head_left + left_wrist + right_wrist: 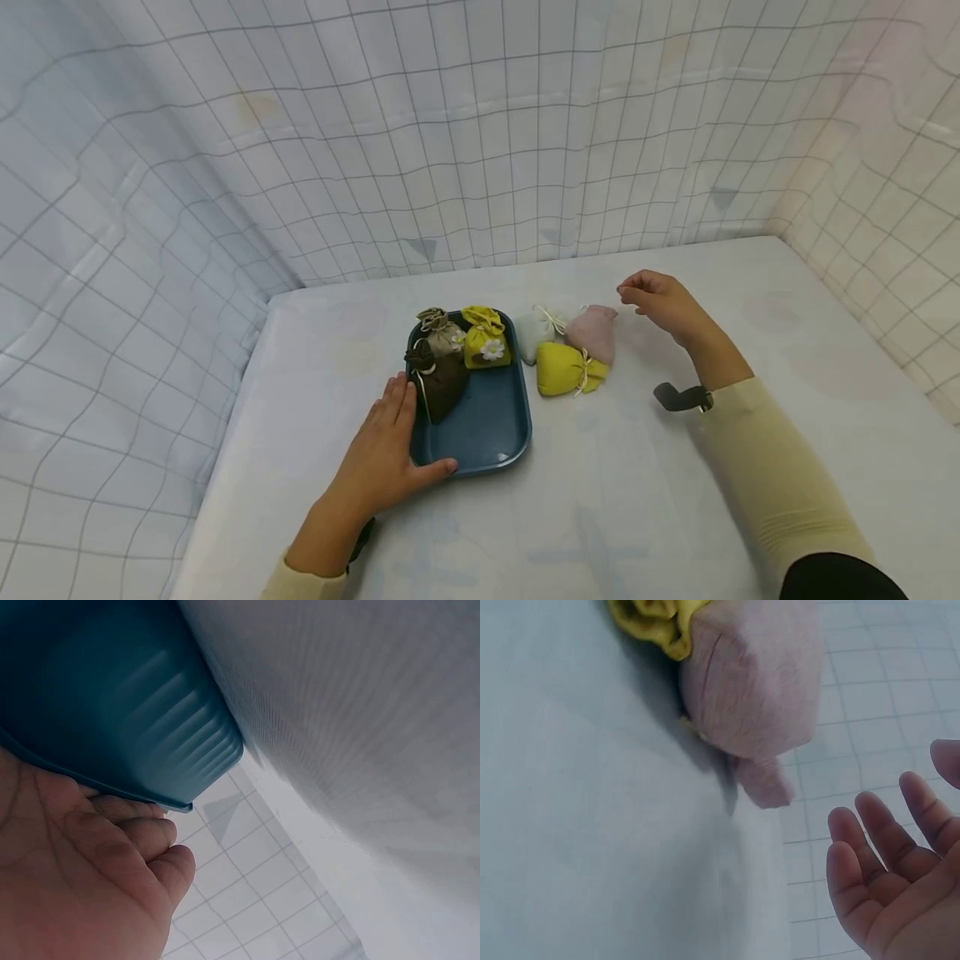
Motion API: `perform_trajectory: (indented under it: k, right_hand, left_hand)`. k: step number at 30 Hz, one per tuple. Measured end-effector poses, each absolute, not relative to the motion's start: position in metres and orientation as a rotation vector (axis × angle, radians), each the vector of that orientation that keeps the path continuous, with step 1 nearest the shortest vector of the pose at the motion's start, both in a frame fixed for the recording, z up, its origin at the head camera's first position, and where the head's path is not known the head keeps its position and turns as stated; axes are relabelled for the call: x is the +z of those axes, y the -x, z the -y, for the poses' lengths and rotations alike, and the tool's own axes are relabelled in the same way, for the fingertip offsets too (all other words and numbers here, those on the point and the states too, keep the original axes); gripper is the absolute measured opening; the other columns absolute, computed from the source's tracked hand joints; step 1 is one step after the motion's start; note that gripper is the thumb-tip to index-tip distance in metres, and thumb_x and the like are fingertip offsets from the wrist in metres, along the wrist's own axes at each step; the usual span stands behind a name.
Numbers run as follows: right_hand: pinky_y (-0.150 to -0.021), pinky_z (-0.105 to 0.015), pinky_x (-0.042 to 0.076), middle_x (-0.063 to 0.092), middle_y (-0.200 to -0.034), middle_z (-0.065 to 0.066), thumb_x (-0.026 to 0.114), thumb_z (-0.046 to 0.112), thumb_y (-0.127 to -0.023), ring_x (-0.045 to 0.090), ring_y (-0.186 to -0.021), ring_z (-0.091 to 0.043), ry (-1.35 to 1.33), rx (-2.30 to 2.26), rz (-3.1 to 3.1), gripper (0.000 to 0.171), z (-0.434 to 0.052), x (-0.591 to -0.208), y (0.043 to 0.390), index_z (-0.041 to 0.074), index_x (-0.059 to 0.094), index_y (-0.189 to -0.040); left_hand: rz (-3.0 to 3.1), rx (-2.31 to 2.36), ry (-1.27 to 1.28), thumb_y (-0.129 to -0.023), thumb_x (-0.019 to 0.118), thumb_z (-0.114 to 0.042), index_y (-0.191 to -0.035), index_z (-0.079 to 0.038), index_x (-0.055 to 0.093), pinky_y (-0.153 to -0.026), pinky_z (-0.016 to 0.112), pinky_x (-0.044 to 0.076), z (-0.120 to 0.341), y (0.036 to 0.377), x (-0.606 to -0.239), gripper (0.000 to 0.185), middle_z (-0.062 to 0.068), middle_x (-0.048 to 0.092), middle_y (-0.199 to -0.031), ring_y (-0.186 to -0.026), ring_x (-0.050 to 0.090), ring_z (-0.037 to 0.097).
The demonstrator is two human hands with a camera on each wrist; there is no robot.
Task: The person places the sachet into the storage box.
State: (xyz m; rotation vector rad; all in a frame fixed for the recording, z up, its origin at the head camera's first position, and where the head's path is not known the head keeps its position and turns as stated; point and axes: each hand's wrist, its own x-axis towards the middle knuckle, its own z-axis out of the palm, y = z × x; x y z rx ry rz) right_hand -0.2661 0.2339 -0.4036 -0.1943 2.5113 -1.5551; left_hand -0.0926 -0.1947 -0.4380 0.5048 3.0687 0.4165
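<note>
With the left hand (385, 457) spread against the rim of the blue tray (491, 417) and the right hand (667, 310) loosely bent and empty near the pink cloth pouch (592, 332), right of the tray on the tabletop (615, 475), best to press lightly and pinch softly.

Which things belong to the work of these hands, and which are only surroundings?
Likely in use:
blue tray, touched by left hand
inside: brown pouch, tan pouch, flowered yellow pouch
beside: white pouch, other yellow pouch, pink pouch (nearest right hand)

Only surroundings:
white tabletop
checked curtain
</note>
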Motion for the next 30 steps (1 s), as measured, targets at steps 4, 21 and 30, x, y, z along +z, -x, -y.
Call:
perform_trajectory:
  k: [4,21,30]
  right_hand:
    - [-0.100,-0.043,0.042,0.051,-0.132,-0.025,0.050,0.027,-0.104,0.049,-0.120,-0.030,0.124,-1.562,-2.464,0.041,-0.245,-0.421,0.276,-0.009,0.050,-0.124]
    - [-0.087,-0.034,0.044,0.058,-0.124,-0.021,0.054,0.018,-0.101,0.051,-0.109,-0.028,0.056,-1.407,-2.412,0.032,-0.245,-0.445,0.295,-0.003,0.052,-0.125]
    - [-0.088,-0.037,0.043,0.056,-0.122,-0.016,0.061,0.025,-0.099,0.048,-0.105,-0.028,0.059,-1.291,-2.508,0.033,-0.241,-0.454,0.294,0.001,0.055,-0.122]
  left_hand:
    - [-3.081,0.425,-0.514,-0.077,0.056,-0.083,-0.156,0.005,0.016,-0.116,0.056,0.020,0.194,0.092,-0.438,0.125,0.021,0.009,-0.164,-0.151,0.006,0.034]
    - [-3.071,0.427,-0.506,-0.077,0.055,-0.083,-0.156,0.005,0.016,-0.117,0.054,0.019,0.195,0.092,-0.438,0.125,0.020,0.007,-0.164,-0.151,0.006,0.034]
    - [-3.056,0.415,-0.481,-0.076,0.050,-0.087,-0.157,0.003,0.014,-0.118,0.053,0.018,0.195,0.092,-0.438,0.126,0.018,0.005,-0.165,-0.151,0.003,0.032]
